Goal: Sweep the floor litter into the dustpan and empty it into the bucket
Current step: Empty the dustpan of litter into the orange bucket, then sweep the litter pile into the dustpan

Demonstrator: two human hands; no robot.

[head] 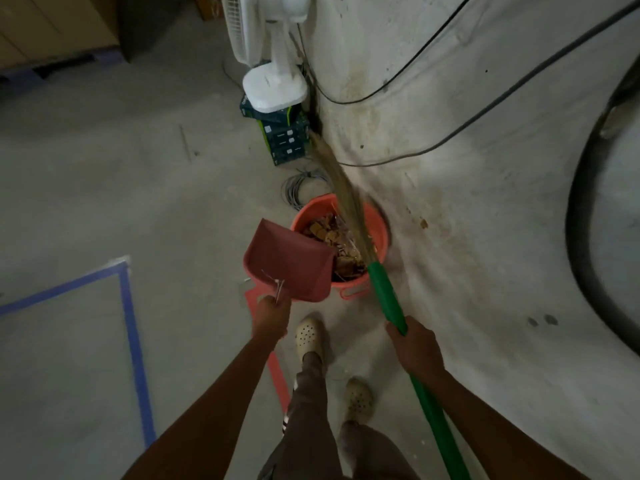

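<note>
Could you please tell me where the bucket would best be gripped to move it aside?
Probably the small loop handle on the near rim of the bucket, reached from the person's side. It juts out free, while the dustpan overhangs the left rim and the broom crosses the right.

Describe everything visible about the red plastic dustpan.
The red plastic dustpan is a shallow scoop with raised side walls. The left hand grips its handle end, holding it raised, its open lip over the near rim of the orange plastic bucket. A few thin pale strands lie in it near the hand. Otherwise the pan looks empty.
</note>
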